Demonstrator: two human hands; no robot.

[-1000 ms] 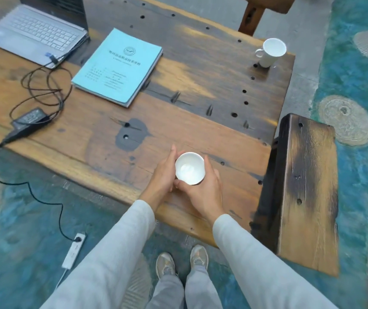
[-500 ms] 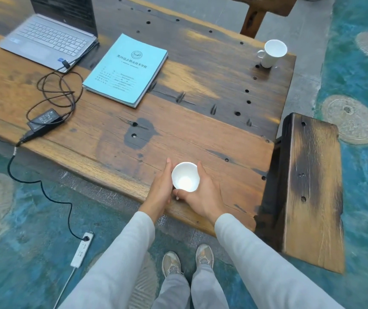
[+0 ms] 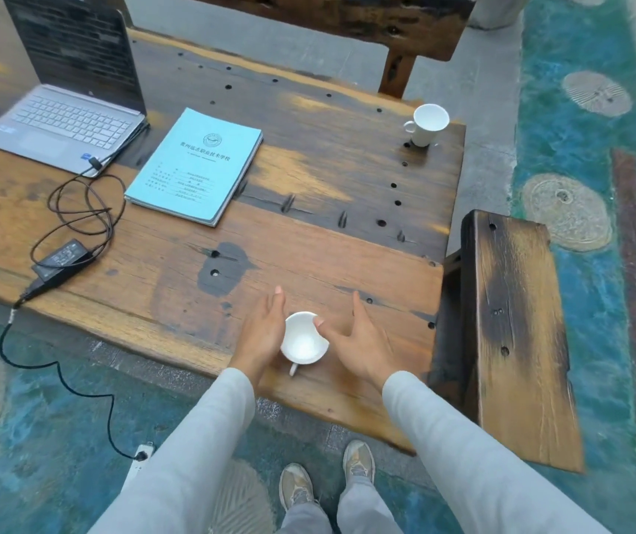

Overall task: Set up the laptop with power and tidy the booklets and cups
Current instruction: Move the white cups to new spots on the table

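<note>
A small white cup [image 3: 303, 343] stands on the wooden table [image 3: 347, 186] near its front edge, its handle pointing toward me. My left hand [image 3: 262, 333] lies flat against the cup's left side with straight fingers. My right hand [image 3: 360, 341] is spread to the cup's right, only its thumb tip touching the rim. A second white cup [image 3: 428, 125] stands at the far right corner. Teal booklets [image 3: 197, 167] lie stacked beside the open laptop [image 3: 66, 121], whose cable runs to a black power adapter [image 3: 62, 260].
The adapter's cord drops off the table's left front edge to a white power strip [image 3: 139, 462] on the floor. A wooden bench [image 3: 516, 333] stands just right of the table. Another bench [image 3: 347, 17] is behind it.
Both hands were wrapped around the near cup; now the fingers have opened and the right hand has drawn away to the right. The cup has not moved on the table.
</note>
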